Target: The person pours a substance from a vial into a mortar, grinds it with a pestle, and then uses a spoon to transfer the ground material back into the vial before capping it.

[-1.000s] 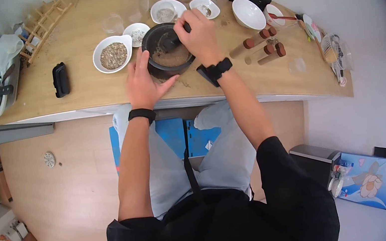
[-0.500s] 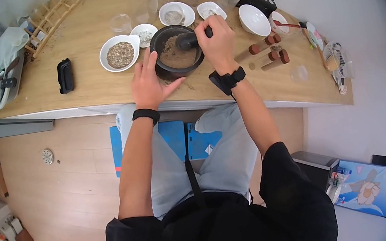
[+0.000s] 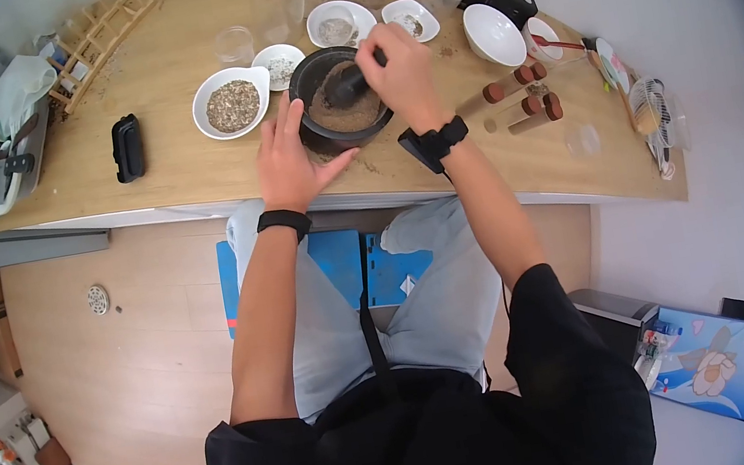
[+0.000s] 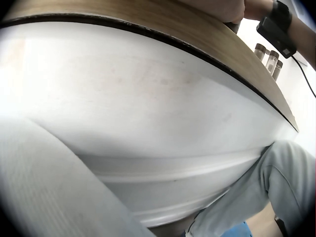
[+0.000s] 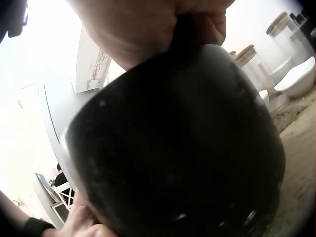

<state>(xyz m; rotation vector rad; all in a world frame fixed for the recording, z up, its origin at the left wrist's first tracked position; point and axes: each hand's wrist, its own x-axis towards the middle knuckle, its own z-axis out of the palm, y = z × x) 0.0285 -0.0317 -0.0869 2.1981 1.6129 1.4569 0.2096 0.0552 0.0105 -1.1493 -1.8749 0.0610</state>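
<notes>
A dark stone mortar [image 3: 330, 139] stands near the counter's front edge with brown ground powder [image 3: 356, 116] inside. My right hand [image 3: 404, 76] grips the upper end of a black pestle [image 3: 346, 89], which leans with its head in the powder. Against the mortar's left side lies my left hand [image 3: 285, 161], fingers straight with their tips by the rim and thumb spread along the front. The mortar wall [image 5: 177, 143] fills most of the right wrist view and hides the powder. In the left wrist view the counter's white front [image 4: 148, 98] takes up the picture.
Left of the mortar sit a bowl of coarse grains [image 3: 232, 107] and a small white dish [image 3: 278, 56]. Behind are more white dishes [image 3: 353, 10] and wood-lidded jars [image 3: 281, 3]. Corked tubes [image 3: 524, 116] lie at right; a black case [image 3: 127, 149] is at left.
The pestle has swung about inside the mortar, lately to the left and lower, my right hand moving with it. My left hand keeps its place on the mortar. The head view has shifted slightly.
</notes>
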